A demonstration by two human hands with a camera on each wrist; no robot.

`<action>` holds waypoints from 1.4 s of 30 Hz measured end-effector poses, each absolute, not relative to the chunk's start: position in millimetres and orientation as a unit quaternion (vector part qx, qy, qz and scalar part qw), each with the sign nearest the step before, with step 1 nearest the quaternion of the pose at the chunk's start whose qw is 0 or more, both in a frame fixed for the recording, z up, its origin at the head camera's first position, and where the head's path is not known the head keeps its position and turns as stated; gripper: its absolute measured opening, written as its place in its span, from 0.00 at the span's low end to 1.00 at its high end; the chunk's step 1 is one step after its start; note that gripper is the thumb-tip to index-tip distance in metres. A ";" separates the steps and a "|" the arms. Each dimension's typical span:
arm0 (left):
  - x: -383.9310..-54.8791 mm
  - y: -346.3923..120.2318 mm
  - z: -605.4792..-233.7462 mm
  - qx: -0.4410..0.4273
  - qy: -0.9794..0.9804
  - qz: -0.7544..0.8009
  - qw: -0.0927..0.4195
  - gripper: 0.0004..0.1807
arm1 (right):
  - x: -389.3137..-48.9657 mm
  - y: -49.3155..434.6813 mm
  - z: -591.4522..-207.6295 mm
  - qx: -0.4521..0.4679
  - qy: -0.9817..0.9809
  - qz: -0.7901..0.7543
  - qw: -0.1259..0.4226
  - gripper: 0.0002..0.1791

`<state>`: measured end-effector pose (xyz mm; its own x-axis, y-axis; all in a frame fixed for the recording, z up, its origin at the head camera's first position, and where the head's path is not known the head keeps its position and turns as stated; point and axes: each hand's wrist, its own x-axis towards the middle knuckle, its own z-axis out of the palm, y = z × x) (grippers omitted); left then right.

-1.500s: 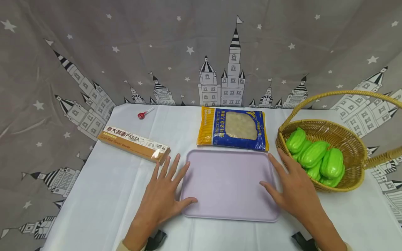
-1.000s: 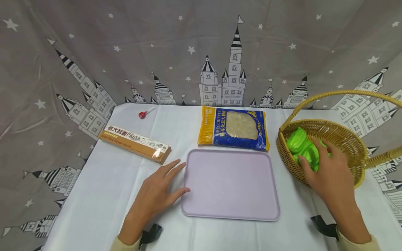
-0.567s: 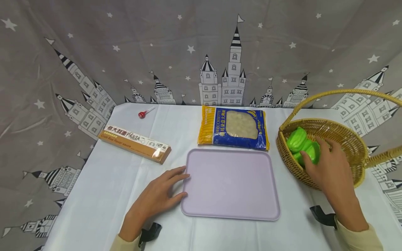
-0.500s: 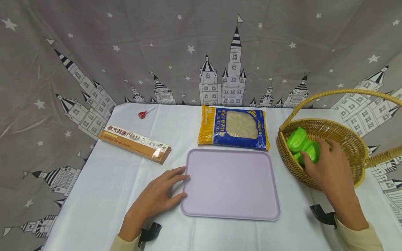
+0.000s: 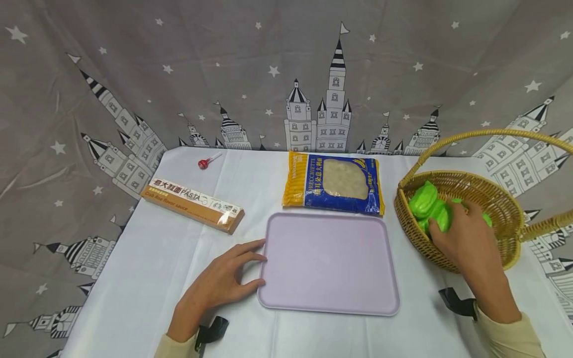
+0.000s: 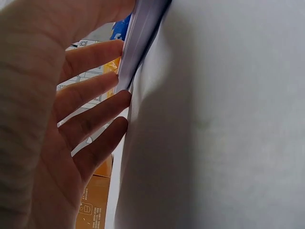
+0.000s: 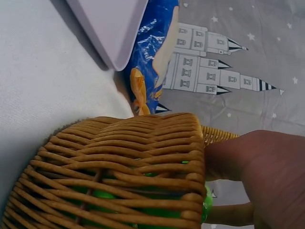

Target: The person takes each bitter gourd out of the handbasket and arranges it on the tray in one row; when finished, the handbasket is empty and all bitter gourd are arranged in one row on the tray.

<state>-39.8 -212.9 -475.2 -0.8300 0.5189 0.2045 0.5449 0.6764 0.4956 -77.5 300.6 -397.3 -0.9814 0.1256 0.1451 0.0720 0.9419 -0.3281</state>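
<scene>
My left hand (image 5: 224,278) rests at the left edge of the pale purple tray (image 5: 329,263), its fingertips right at the rim. In the left wrist view the fingers (image 6: 90,95) are spread and loosely bent beside the tray's side. My right hand (image 5: 472,248) reaches into a wicker basket (image 5: 508,204) with a tall handle. Its thumb and fingers are around a shiny green pepper (image 5: 442,217), partly hidden by the hand. Another green pepper (image 5: 423,200) lies to its left. In the right wrist view the basket's woven wall (image 7: 128,157) hides most of the grip.
Behind the tray lies a blue and yellow pasta bag (image 5: 333,183). A long brown and white pasta box (image 5: 192,206) sits at the left, with a red lollipop (image 5: 203,163) farther back. A grey castle-print curtain (image 5: 250,74) hangs behind the white-covered table (image 5: 134,298).
My right hand has moved from the tray's right edge into the basket, lately shifting slightly left over the peppers. My left hand has drawn back a little, its fingers bending at the tray's rim.
</scene>
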 end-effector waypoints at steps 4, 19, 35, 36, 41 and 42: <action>-40.1 -213.3 -475.0 -0.288 -0.915 -0.280 0.018 0.25 | -76.3 299.4 -392.5 -0.062 -0.977 0.188 0.078 0.37; -39.6 -216.8 -477.5 -0.296 -0.910 -0.288 0.027 0.26 | -64.6 287.4 -384.2 0.010 -0.932 0.294 0.211 0.33; -38.6 -215.9 -474.2 -0.299 -0.913 -0.276 0.012 0.31 | -67.5 213.9 -409.8 0.163 -0.908 0.340 0.183 0.35; -37.8 -215.5 -473.9 -0.296 -0.915 -0.275 0.008 0.31 | -67.9 208.6 -412.3 0.174 -0.908 0.342 0.172 0.35; -35.9 -214.6 -471.4 -0.285 -0.922 -0.262 -0.002 0.30 | -70.5 179.8 -422.9 0.210 -0.906 0.349 0.114 0.36; -35.5 -214.5 -470.9 -0.285 -0.923 -0.258 -0.002 0.30 | -70.9 174.2 -424.6 0.213 -0.907 0.349 0.104 0.37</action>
<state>-35.5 -214.5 -470.9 -0.8380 0.5266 0.1430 0.5245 0.7051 0.4772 -70.9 174.2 -424.6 -0.8875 -0.3143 0.3370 -0.4592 0.6653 -0.5887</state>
